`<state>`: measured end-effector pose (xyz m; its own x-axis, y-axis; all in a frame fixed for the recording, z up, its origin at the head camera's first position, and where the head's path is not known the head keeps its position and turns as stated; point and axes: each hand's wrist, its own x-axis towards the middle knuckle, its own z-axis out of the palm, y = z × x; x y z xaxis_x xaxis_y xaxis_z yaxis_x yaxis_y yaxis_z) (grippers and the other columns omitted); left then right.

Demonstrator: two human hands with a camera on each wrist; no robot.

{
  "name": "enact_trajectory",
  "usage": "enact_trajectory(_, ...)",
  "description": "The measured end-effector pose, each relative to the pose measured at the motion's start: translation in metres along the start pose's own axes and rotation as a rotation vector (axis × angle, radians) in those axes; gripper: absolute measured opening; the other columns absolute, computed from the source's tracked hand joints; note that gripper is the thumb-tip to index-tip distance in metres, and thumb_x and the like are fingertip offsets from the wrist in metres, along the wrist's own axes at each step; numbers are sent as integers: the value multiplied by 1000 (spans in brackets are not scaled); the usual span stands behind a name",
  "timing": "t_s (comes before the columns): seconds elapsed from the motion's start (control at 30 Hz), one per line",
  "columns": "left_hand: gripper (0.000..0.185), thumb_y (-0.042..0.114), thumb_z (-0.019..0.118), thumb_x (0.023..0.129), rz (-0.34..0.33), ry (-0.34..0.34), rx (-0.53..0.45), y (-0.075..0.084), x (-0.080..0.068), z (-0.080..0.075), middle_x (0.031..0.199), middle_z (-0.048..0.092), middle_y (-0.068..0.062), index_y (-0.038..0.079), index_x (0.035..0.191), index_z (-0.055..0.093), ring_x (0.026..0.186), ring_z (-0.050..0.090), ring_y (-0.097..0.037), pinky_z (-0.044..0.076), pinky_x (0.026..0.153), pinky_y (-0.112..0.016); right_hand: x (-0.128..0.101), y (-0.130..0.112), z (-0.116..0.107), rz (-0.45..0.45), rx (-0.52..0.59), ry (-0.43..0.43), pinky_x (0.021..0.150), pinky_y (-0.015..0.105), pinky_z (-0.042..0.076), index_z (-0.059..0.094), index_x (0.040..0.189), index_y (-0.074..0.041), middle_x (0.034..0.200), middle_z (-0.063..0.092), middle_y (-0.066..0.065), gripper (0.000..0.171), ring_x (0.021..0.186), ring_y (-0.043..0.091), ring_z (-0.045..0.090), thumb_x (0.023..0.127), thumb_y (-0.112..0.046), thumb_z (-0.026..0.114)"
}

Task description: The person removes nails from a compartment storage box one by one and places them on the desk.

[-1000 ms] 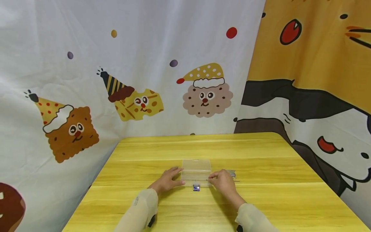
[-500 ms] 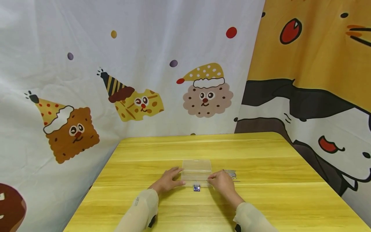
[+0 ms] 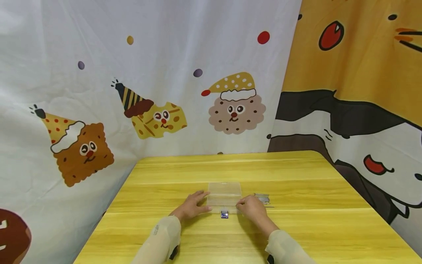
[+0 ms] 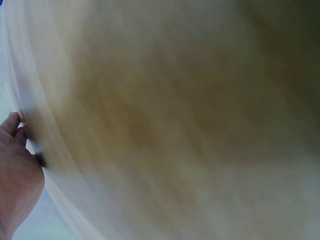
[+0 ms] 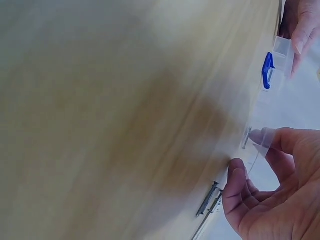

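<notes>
A clear plastic box (image 3: 224,200) with its lid raised lies on the table, its blue latch (image 3: 224,214) toward me. My left hand (image 3: 192,205) rests at the box's left end, fingers spread and thumb by its front edge. At the right end, my right hand (image 3: 254,209) has thumb and forefinger tips in the box, pinching a small metal nail (image 5: 246,138), seen through the clear wall in the right wrist view. The other fingers (image 5: 235,170) curl beside the box. In the left wrist view only part of the left hand (image 4: 20,170) shows.
Several metal nails (image 3: 262,198) lie in a row just right of the right hand, with one longer thin piece (image 3: 269,207) in front of them. The wood-grain table (image 3: 184,170) ends at a printed cloth wall (image 3: 171,146).
The nail in my right fingers, sticking out leftward a second ago, is now lower and partly hidden at the box's right end. My left hand stays in place.
</notes>
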<state>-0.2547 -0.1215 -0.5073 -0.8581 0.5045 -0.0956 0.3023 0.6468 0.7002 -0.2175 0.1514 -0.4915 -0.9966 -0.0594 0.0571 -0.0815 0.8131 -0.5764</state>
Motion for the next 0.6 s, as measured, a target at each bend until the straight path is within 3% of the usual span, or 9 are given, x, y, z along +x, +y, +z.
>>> enact_trajectory(0.4,72,43,65,96,-7,2,4,0,1,1,160,22,-22,13,155,36,145,13,-50,10,111,-70,-1,4,-1,-32,7,24,60,32,47,82,88,-16,97,75,4,10,73,12,57,86,-15,73)
enact_trajectory(0.6,72,44,64,96,0,2,7,-1,2,1,160,22,-23,13,155,36,145,13,-50,10,111,-69,2,6,3,-29,-52,32,50,28,41,83,87,-19,98,75,3,11,66,11,53,87,-18,72)
